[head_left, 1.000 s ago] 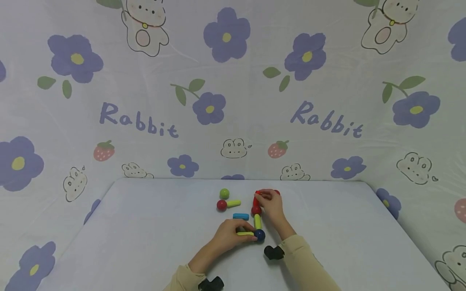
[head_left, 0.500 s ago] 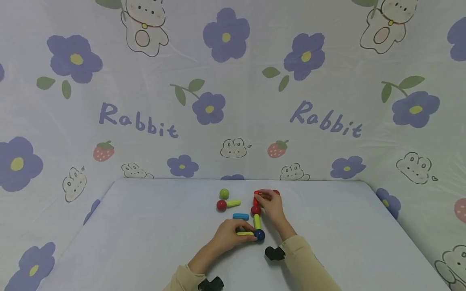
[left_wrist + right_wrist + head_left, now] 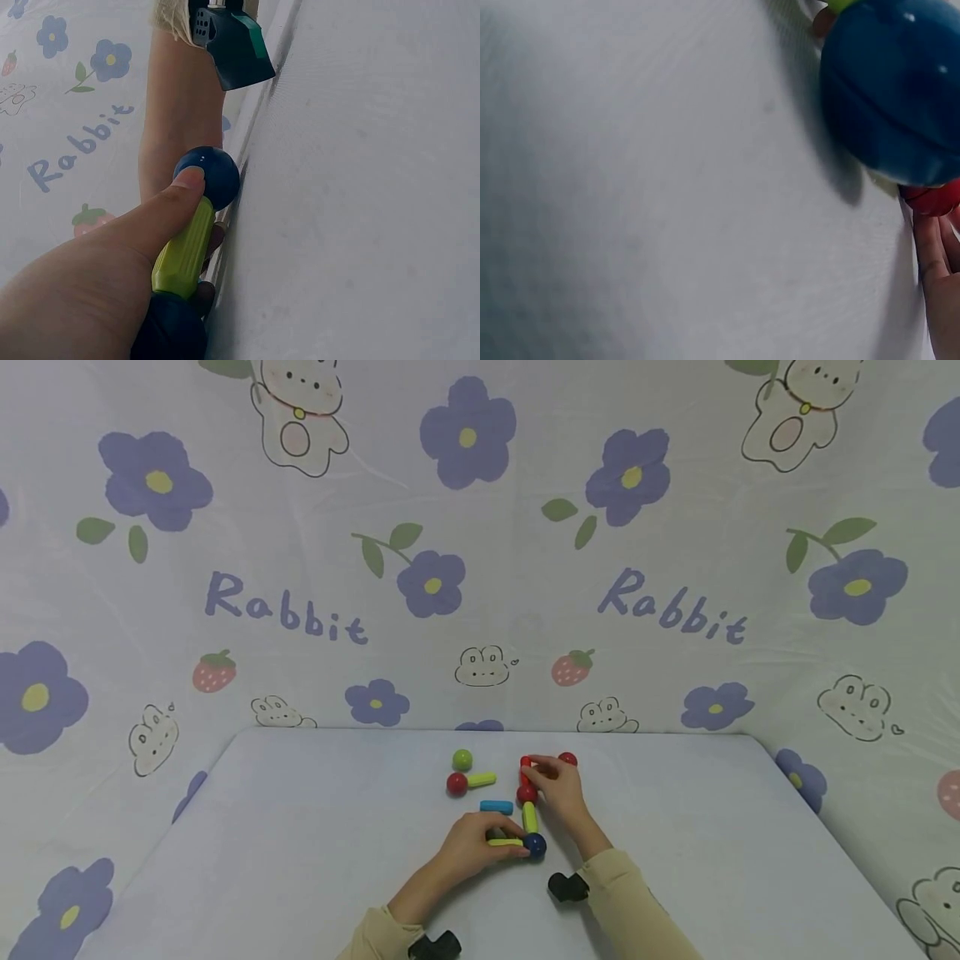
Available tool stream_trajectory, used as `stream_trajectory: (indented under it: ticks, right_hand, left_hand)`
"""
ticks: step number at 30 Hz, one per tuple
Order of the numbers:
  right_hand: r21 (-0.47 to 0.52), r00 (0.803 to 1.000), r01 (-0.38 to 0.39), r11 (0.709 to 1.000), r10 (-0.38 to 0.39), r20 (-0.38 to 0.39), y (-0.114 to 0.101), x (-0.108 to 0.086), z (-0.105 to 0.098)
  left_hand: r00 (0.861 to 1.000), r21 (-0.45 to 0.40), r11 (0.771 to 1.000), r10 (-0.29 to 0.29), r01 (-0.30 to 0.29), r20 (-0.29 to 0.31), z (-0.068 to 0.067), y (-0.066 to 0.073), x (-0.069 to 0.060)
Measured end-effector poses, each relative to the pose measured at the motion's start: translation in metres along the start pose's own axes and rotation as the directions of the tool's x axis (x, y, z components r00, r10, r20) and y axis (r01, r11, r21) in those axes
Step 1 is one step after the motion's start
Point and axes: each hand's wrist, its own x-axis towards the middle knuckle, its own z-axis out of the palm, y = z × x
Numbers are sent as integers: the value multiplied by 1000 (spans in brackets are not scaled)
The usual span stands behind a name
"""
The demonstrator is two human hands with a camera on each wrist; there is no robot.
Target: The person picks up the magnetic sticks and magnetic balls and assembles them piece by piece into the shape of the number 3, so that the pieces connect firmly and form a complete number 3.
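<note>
The right hand [image 3: 561,787] pinches the red rod [image 3: 525,771], red ball [image 3: 527,794] at its six-o'clock end; the left hand [image 3: 471,846] grips a green rod [image 3: 184,253].

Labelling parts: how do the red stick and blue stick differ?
The right hand pinches the red stick; the blue stick lies unheld. The red stick runs front to back; the blue stick lies crosswise. The red stick meets a red ball; the blue stick touches no ball. Both are straight.
</note>
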Motion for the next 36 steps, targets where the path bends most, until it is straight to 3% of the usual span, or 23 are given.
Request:
stream_trajectory:
  ticks: [13, 25, 30, 36]
  right_hand:
    - [-19, 1000, -2, 1000, 2, -2, 2, 0, -3]
    - [56, 1000, 5, 998, -4, -17, 2, -6, -7]
    - [108, 990, 78, 991, -64, -124, -1, -7, -9]
    - [22, 934, 167, 986, -151, -325, -3, -6, -11]
  left_hand:
    - [1000, -9, 1000, -23, 23, 9, 1, 1, 1]
    - [1000, -5, 1000, -18, 18, 5, 2, 1, 1]
    - [1000, 11, 1000, -3, 3, -3, 1, 1, 1]
    - [1000, 16, 1000, -3, 3, 1, 1, 0, 1]
